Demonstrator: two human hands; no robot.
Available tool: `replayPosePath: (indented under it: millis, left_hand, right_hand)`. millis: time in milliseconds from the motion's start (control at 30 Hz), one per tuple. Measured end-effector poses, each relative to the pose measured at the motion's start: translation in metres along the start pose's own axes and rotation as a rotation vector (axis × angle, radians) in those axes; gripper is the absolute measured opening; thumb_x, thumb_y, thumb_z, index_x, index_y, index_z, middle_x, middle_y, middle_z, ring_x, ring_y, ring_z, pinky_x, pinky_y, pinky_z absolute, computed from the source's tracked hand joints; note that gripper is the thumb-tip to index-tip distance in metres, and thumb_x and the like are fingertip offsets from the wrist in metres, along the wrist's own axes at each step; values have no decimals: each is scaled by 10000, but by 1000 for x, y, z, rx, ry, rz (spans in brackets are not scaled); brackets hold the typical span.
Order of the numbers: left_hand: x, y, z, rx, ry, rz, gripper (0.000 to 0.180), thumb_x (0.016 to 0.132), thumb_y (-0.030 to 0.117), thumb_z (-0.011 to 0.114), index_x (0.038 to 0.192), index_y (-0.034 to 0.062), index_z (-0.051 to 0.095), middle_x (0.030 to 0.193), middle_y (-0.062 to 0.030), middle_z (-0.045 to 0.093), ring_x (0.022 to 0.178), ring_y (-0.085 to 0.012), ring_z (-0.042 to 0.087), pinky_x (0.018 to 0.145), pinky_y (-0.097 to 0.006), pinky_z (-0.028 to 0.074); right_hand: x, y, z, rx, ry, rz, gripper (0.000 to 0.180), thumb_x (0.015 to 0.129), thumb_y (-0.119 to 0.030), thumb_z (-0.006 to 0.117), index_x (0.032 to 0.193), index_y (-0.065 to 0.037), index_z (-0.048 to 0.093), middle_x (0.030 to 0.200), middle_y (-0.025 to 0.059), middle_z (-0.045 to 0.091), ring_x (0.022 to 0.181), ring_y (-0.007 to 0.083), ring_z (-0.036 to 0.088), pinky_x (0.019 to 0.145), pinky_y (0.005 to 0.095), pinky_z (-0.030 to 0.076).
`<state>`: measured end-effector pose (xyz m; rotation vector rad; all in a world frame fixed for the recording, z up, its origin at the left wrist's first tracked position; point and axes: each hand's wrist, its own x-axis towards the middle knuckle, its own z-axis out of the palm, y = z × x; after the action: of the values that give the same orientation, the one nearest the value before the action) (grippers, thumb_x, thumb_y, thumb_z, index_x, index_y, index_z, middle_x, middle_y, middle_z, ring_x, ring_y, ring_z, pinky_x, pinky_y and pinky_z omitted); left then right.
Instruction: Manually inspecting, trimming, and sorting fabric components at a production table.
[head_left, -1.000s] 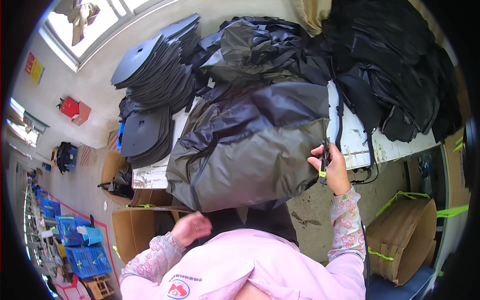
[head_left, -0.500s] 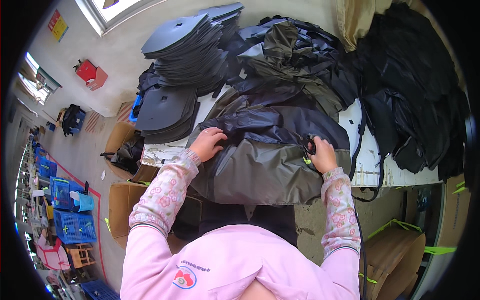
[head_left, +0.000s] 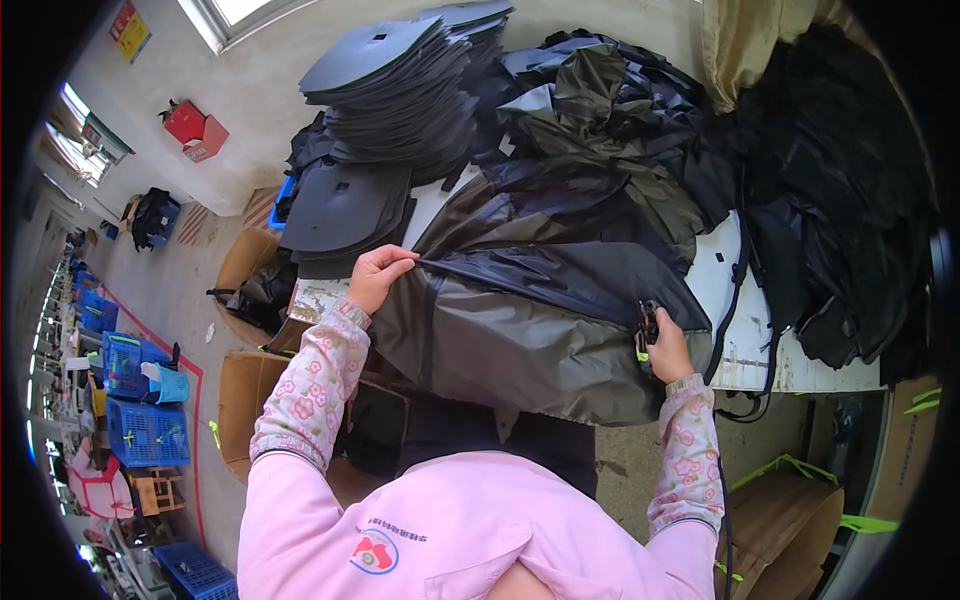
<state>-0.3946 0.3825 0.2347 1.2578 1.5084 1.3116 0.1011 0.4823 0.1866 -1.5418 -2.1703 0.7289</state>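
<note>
A dark grey-green and black coated fabric piece [head_left: 530, 345] lies across the near part of the table, its front hanging over the edge. My left hand [head_left: 377, 275] pinches a seam of it at the left end, thumb against fingers. From there the seam stretches fairly straight toward the right. At the fabric's right side, my right hand [head_left: 668, 345] is closed round small black thread snips [head_left: 647, 325] with a yellow-green bit at the lower end. The snips point away from me, and their blades are hard to make out.
Stacks of dark grey panels [head_left: 385, 90] stand at the back left of the white table [head_left: 735, 330]. Behind the fabric lies a heap of crumpled fabric [head_left: 600, 100]; a black pile [head_left: 830, 200] covers the right side. Cardboard boxes [head_left: 250, 400] and blue crates [head_left: 147, 432] stand leftward.
My left hand has moved left and slightly up, from resting on the fabric to pinching its seam. The right hand, with the snips, has shifted right and down. The folds between them have drawn straighter.
</note>
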Motion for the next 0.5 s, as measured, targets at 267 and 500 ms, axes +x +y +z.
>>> replayPosePath:
  millis: [267,500]
  left_hand:
    - [-21,43,20,845,-115,586,205,754,83,736,945,112,670,993,-65,587,987,-287,545,863,-404,414]
    - [8,39,49,1105,-485,474,236,757,145,753,985,182,706,928,-45,540,949,-235,518,833,-376,381]
  right_hand:
    - [-1,-10,-18,179,16,-77,170,850,-30,642,946,5,507,849,260,605,847,469,578,686,433,468]
    - [-6,-24,-29,146,13,-98,135,877,-43,619,938,1,506,848,255,603,861,472,570,692,463,460]
